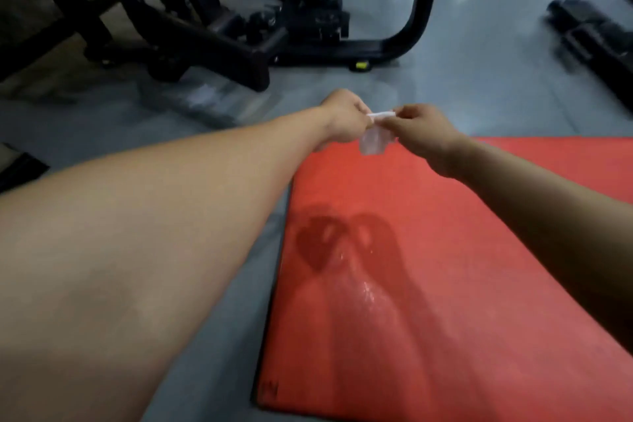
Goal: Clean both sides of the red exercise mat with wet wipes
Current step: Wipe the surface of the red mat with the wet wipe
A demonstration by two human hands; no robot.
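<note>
From the head camera, a red mat (pixel 445 284) is seen lying flat on the grey floor (pixel 479 86), filling the frame from about four to six o'clock, its far left corner reaching toward the centre. A wet, glistening streak (pixel 368 295) is visible on the mat's surface, with the shadows of both hands cast just above it.

Both bare arms are stretched forward and meet slightly above the centre, over the mat's far left corner. A white wet wipe (pixel 376 137) is held between them, above the mat and not touching it. Its top edge is pinched by the left hand (pixel 342 120) at the nine o'clock end, fingers curled tight, and by the right hand (pixel 423 134) at the three o'clock end, thumb and fingertips closed on it. The rest of the wipe hangs crumpled below the fingers.

Black gym equipment (pixel 212 17) is seen from ten to twelve o'clock, and another dark, blurred piece (pixel 592 38) stands at two o'clock.
</note>
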